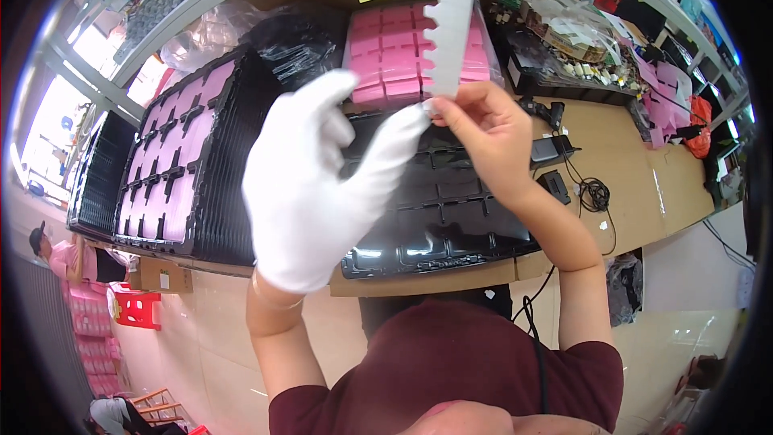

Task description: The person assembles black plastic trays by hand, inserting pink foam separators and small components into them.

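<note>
Head view: over a black moulded tray (pixel 475 229), the right hand (pixel 495 129) pinches the lower end of a white notched strip (pixel 452 28) beside the spread, gloved left hand (pixel 302 181); a light grip should spare the notches from creasing.

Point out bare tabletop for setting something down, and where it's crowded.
The brown tabletop looks bare to the right of the coiled cable, nearer the wearer than the pink sheets. The left side is crowded with stacked black trays; a black tray and pink bundle fill the middle.
</note>
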